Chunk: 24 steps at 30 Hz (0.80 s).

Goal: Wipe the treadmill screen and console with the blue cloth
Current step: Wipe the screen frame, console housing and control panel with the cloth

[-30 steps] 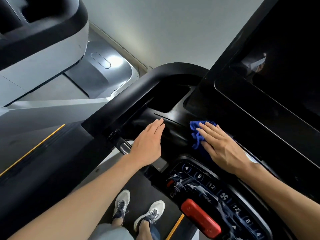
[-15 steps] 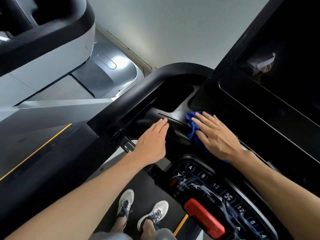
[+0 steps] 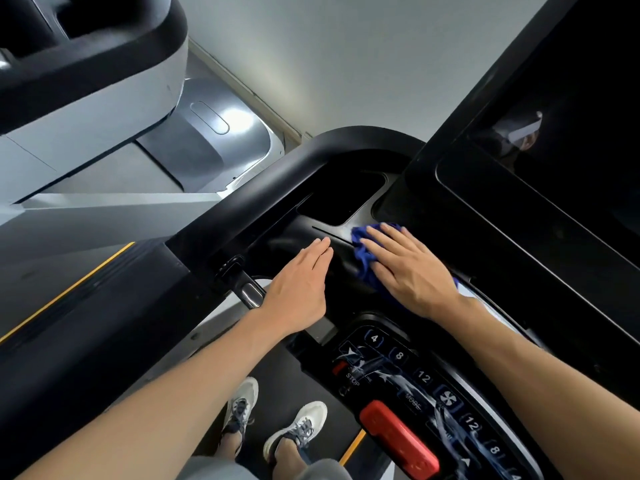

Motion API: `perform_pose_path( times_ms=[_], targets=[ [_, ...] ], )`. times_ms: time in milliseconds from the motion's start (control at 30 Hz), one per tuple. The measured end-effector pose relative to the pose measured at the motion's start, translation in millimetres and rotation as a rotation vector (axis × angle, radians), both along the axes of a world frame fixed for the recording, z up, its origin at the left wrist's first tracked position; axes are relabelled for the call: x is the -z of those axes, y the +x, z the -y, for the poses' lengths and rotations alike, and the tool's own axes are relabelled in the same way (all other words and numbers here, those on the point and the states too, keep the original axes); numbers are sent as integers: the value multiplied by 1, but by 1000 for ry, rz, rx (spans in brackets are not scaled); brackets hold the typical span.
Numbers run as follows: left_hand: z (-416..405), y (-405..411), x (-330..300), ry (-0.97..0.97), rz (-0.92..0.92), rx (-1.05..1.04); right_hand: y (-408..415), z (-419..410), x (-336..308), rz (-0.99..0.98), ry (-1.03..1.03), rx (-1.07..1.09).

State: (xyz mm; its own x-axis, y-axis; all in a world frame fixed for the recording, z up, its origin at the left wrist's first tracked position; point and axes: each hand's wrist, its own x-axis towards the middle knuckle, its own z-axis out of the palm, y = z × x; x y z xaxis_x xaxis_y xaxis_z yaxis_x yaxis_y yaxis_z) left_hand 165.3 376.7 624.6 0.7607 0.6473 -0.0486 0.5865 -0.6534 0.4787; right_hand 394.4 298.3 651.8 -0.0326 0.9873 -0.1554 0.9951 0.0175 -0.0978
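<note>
Right now the blue cloth (image 3: 363,251) lies bunched on the black treadmill console (image 3: 287,233), just below the left corner of the dark screen (image 3: 540,202) and beside the edge of the recessed tray (image 3: 341,199). The right hand (image 3: 412,271) presses it flat against the console: its fingers (image 3: 381,233) are straight and spread over the fabric, not curled round it, and blue folds show past the fingertips and under the palm toward the wrist. The left hand (image 3: 299,289) rests just beside it on the same sloping surface, fingers straight and together, holding nothing; a narrow strip of bare console separates the two hands.

Toward the near edge of the console sits the glossy button panel (image 3: 415,379), with numbered keys reading 4, 8 and 12, a fan symbol and the word STOP, and wet streaks shine across it. A red stop bar (image 3: 398,434) lies at the panel's near edge. A short handlebar grip (image 3: 247,289) juts out at the console's left side, near the left wrist.

Below the console the person's two pale sneakers (image 3: 242,407) stand on the dark treadmill belt (image 3: 270,372). A yellow stripe (image 3: 62,292) runs along the neighbouring deck at the left, and another machine's grey-and-black housing (image 3: 86,98) fills the upper left corner.
</note>
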Motion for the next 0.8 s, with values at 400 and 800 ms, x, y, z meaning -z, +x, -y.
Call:
perform_pose_path(
  times_ms=[400,800],
  targets=[
    [-8,-7,10,3,-36,88,41,89,-22,-19,-72,11],
    [-57,-44,-7,258,-188,-39,-42,-80,17,134,-136,-111]
  ],
)
